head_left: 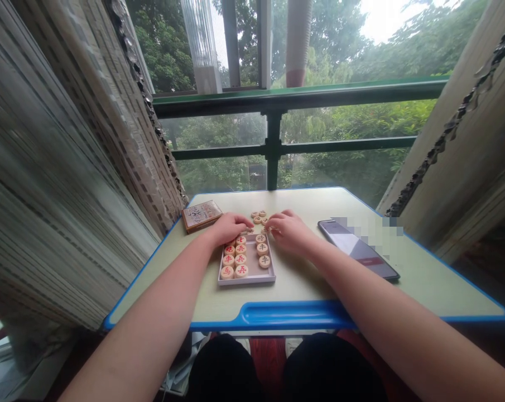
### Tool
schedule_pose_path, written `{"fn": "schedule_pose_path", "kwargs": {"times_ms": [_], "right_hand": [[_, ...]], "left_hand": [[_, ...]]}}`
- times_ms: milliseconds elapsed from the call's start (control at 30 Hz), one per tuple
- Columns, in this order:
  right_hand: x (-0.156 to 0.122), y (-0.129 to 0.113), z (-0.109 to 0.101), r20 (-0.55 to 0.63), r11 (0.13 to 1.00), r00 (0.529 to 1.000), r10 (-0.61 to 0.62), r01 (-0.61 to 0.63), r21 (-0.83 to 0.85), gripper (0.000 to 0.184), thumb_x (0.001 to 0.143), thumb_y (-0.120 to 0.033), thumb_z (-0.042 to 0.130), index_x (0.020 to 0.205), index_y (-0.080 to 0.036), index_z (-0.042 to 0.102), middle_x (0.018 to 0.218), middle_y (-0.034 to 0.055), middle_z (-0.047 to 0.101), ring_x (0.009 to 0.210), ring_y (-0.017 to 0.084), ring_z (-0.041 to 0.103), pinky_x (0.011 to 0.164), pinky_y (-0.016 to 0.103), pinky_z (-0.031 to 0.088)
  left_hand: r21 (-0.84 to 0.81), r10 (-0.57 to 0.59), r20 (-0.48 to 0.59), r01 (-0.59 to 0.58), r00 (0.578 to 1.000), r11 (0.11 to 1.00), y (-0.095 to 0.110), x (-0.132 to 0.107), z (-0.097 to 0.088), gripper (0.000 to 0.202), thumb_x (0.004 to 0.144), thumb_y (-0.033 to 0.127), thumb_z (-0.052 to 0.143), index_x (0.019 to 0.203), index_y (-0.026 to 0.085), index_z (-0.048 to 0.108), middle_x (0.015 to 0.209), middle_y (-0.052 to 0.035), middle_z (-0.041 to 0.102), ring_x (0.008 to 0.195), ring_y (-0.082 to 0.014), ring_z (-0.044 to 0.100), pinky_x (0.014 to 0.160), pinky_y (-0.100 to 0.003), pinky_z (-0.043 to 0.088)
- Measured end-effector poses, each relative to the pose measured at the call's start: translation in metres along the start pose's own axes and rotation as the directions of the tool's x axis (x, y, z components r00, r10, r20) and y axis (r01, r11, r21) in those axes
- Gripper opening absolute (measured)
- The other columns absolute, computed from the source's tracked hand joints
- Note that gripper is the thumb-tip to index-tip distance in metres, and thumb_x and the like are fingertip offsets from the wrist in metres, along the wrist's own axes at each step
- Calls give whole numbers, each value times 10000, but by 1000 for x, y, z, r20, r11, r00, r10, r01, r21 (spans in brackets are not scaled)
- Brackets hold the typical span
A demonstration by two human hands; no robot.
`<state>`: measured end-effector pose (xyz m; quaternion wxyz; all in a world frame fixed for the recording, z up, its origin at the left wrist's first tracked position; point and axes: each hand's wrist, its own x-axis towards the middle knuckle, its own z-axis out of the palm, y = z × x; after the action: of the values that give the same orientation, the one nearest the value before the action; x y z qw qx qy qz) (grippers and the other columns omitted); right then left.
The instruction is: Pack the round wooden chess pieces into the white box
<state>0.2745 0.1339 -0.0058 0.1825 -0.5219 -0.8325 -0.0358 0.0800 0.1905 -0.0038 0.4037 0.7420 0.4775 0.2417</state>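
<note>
The person is sitting at a pale worktop point(302, 282) with a blue edge, and both forearms are reaching forward over it. The left hand point(229, 226) is resting at the far left corner of a shallow white tray point(247, 282), with its fingers curled down and pointing right. The right hand point(289, 230) is lying just beyond the tray's far right corner, its fingertips bunching together toward the left. Whether either hand is pinching a disc I cannot tell, since the fingertips are hiding it. Round wooden Chinese chess pieces point(240, 259) with red characters are lying flat in rows inside the tray. A few loose pieces point(258, 215) are sitting on the worktop just beyond the tray, between the two hands. A printed box point(201, 215) is lying near the left hand, and a smartphone point(356, 248) is lying screen-up to the right, well apart from the tray.
</note>
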Motion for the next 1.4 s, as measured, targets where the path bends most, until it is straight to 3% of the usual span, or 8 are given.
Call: {"fn": "schedule_pose_path", "kwargs": {"times_ms": [133,367,567,700,800,867,1133,1400], "right_hand": [[1,0,2,24,1000,1000,5,-5,3,288,831,-249,444,1028,-205,649,1038,51,644,937,191,492,892,313,316],[1,0,6,47,993,992,120,-119,-20,329,801,-317,470,1095,-294,615,1108,34,603,1039,273,403,885,401,278],[1,-1,2,-7,990,991,136,-136,-23,249,777,-361,519,926,-219,659,969,63,636,975,256,428,853,360,314],[2,-2,-2,-99,984,979,178,-177,17,216,744,-329,579,900,-190,634,927,59,653,955,250,437,832,343,340],[2,-6,-8,-216,989,967,135,-119,84,198,743,-346,599,861,-188,615,865,50,659,927,237,451,807,332,362],[1,-10,-12,-297,990,951,91,-55,126,195,739,-365,612,825,-190,600,828,46,654,897,226,462,784,323,378],[-1,-17,-14,-430,982,903,-18,96,161,201,731,-374,632,750,-194,545,757,35,618,782,190,486,703,300,410],[-3,-18,-17,-456,972,884,-101,185,144,180,762,-301,597,898,-184,577,817,50,611,807,187,498,734,308,426]], "left_hand": [[6,-91,44,91,995,996,7,-4,1,280,669,200,523,882,146,697,382,52,363,335,-61,270,362,-212,187],[-21,-113,61,115,992,993,4,-1,-2,290,658,173,499,867,157,699,479,21,464,344,-57,301,357,-215,205],[-47,-102,41,104,994,993,3,-2,-1,307,638,186,515,883,150,695,568,-5,557,372,-55,328,374,-212,232],[-60,-50,-64,46,997,997,5,-2,1,293,651,240,549,895,153,687,674,-33,627,505,-102,471,447,-220,321],[-79,108,-147,-121,983,990,11,-5,1,271,655,323,604,835,141,692,792,-53,667,696,-145,550,604,-243,403],[-109,176,-136,-191,975,976,17,-9,1,318,650,397,628,819,135,692,814,-58,675,742,-154,554,655,-249,408],[-196,266,-10,-262,964,945,30,-20,0,325,682,451,609,721,137,685,654,-29,632,613,-112,497,591,-235,372],[-256,272,-9,-265,962,929,29,-18,0,309,669,440,627,717,143,695,667,-37,644,609,-107,488,609,-244,379]]}}
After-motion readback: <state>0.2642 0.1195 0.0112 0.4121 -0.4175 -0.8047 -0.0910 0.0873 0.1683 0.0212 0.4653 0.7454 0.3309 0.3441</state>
